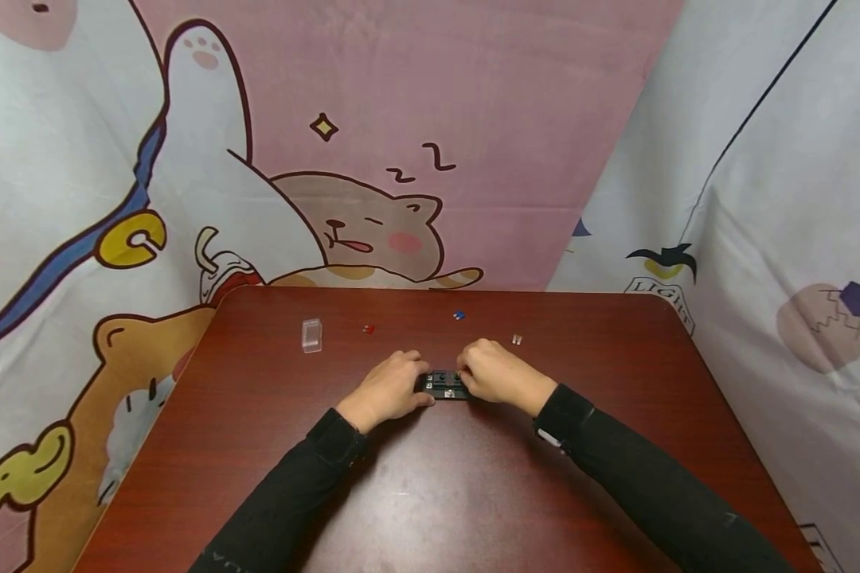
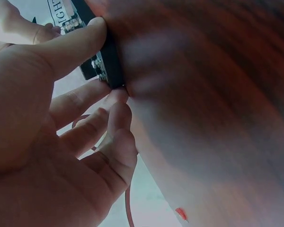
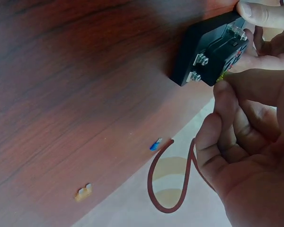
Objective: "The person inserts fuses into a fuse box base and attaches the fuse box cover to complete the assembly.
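Observation:
A black fuse block (image 1: 444, 385) with metal screw terminals lies on the table between both hands. My left hand (image 1: 390, 383) grips its left end, with the thumb at the near side and fingertips at the far side. At the block's right part my right hand (image 1: 498, 372) pinches a small yellow blade fuse (image 3: 221, 77) between thumb and index finger. That fuse touches the block's top; most of it is hidden by the fingertips, so I cannot tell how deep it sits. The right hand's other fingers are curled.
Toward the table's (image 1: 416, 493) far edge lie a red blade fuse (image 1: 369, 328), a blue blade fuse (image 1: 459, 315) and a pale blade fuse (image 1: 517, 340). A clear plastic box (image 1: 311, 336) stands farther left. A printed cloth (image 1: 473, 95) hangs behind the table.

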Tool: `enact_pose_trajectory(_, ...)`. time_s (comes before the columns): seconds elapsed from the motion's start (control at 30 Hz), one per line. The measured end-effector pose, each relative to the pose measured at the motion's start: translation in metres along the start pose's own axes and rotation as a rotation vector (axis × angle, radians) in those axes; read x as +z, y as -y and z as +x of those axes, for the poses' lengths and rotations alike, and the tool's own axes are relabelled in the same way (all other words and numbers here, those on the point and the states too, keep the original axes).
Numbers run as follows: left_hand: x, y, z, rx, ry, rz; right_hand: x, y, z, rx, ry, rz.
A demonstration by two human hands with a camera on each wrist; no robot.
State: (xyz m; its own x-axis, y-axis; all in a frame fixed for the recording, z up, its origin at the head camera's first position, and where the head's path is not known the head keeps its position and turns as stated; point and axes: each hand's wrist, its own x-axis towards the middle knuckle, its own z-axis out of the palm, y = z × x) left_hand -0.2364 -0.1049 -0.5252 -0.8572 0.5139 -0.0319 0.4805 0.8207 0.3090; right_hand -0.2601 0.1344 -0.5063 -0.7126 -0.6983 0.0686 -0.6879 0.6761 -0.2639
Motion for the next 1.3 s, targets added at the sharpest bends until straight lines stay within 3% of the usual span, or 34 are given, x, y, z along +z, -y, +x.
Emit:
enact_pose_trajectory(0.57,-0.0041,-0.0049,0.0011,0.015,-0.002,0.008,-0.0017,-0.0034,-0.0003,0.000,-0.054,-0.011)
enact_pose_trajectory(0.9,-0.0034,-0.0042,0.0009,0.010,-0.001,0.018,-0.0043,-0.0023,0.0066,-0.012,-0.029,-0.018)
enact_pose_trajectory(1.3,-0.0024,-0.0035,0.0034,0.027,0.002,0.019,0.0007,-0.0076,0.0053,0.015,-0.036,0.045)
